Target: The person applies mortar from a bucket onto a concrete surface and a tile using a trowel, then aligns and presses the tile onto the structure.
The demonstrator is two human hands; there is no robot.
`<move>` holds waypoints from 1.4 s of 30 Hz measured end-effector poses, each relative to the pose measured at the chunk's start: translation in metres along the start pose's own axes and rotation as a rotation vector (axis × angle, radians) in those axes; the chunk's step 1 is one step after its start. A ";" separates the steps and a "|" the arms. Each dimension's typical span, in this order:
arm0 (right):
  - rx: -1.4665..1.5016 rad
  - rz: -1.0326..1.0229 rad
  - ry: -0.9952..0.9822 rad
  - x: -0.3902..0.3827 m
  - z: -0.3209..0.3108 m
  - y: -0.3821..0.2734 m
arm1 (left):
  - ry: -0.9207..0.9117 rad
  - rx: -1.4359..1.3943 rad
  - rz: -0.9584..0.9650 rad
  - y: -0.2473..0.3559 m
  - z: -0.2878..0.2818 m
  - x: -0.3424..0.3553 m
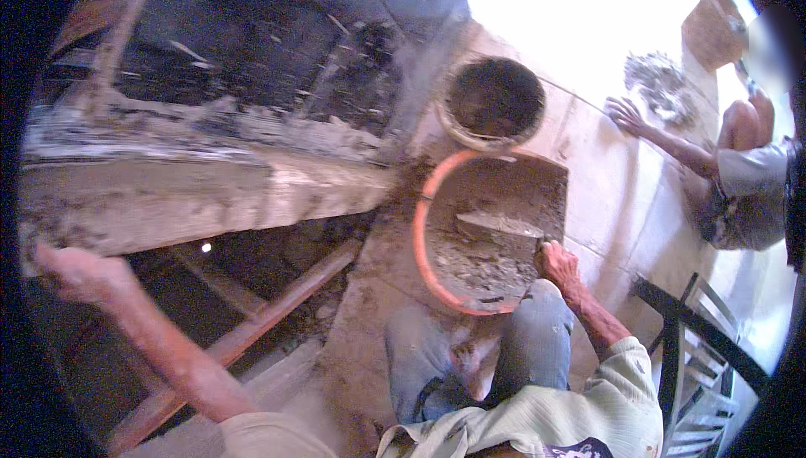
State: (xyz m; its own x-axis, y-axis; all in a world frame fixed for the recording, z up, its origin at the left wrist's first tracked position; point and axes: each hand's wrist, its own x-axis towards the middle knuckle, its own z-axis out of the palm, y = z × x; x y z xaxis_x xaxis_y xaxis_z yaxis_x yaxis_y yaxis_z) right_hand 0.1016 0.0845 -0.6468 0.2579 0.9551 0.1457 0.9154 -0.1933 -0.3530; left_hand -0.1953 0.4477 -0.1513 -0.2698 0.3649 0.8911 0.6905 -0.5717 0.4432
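My right hand [560, 265] is closed round the handle of a trowel [499, 229], at the right side of an orange-rimmed tub [426, 244]. The trowel's blade points left over the grey, lumpy mortar [470, 265] inside the tub. Far to the left, my left arm is stretched out and my left hand [75, 275] grips the near edge of a long, pale, mortar-smeared ledge [193, 202]. Its fingertips are partly hidden by that edge. My bent knees in blue trousers are just in front of the tub.
A round dark bucket [493, 101] stands beyond the tub. Below the ledge lies a dark opening crossed by a reddish bar [252, 336]. At right, another person's hand [625, 114] rests on the tiled floor near a grey heap [659, 87]. A black slatted chair [701, 349] stands nearer.
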 end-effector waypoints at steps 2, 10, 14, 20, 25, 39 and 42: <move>-0.023 0.042 -0.094 -0.010 0.027 0.007 | 0.084 -0.056 -0.162 -0.007 0.015 0.004; 0.199 0.337 -0.180 0.002 -0.108 -0.016 | -0.003 0.287 -0.082 -0.075 -0.020 0.000; 0.199 0.628 -0.189 -0.027 -0.184 0.003 | -0.195 0.293 -0.289 -0.062 -0.025 -0.013; 0.227 1.020 -0.309 -0.057 -0.273 -0.030 | -0.380 0.221 -0.427 -0.027 -0.036 -0.005; 0.254 1.029 -0.389 -0.061 -0.298 -0.063 | -0.751 0.271 -0.359 -0.014 -0.063 -0.001; 0.474 0.883 -0.566 0.004 -0.332 -0.075 | -1.310 0.094 -1.108 0.087 -0.169 -0.117; 0.428 0.873 -0.551 0.010 -0.348 -0.076 | -1.583 0.296 -1.114 0.090 -0.179 -0.117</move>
State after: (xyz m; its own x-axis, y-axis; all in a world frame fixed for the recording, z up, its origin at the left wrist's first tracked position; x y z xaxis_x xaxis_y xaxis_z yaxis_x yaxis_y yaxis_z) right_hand 0.1418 0.0306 -0.2967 0.4909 0.5190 -0.6998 0.2780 -0.8546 -0.4387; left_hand -0.2219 0.2220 -0.1988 0.0362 0.7338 -0.6784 0.7833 0.4008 0.4753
